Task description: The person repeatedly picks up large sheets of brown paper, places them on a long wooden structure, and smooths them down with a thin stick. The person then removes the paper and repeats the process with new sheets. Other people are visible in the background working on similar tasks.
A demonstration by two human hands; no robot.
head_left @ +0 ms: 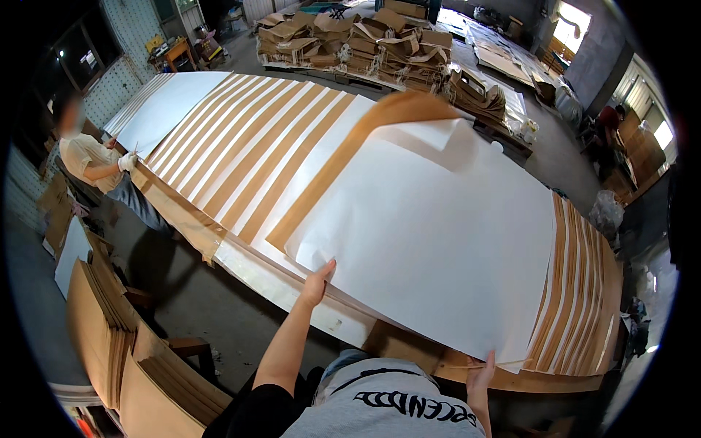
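A large white sheet [423, 233] spreads over the long worktable in front of me. Its left edge shows a brown strip, and its far left corner is lifted and curled, blurred by motion. My left hand [317, 285] pinches the sheet's near left corner, thumb on top. At the near right corner my right hand [480, 372] is closed on the sheet's edge. A thin stick-like strip [515, 363] lies beside that hand; whether the hand holds it too I cannot tell. Staggered brown-and-white sheets [270, 157] lie to the left, and more layered sheets [577, 292] to the right.
At the table's far left end stands a person [91, 157] wearing white gloves, touching another white sheet [175, 98]. Brown boards [98, 328] lean in stacks at lower left. Behind the table is a heap of folded brown cardboard [358, 47]. A second person [606, 124] is at far right.
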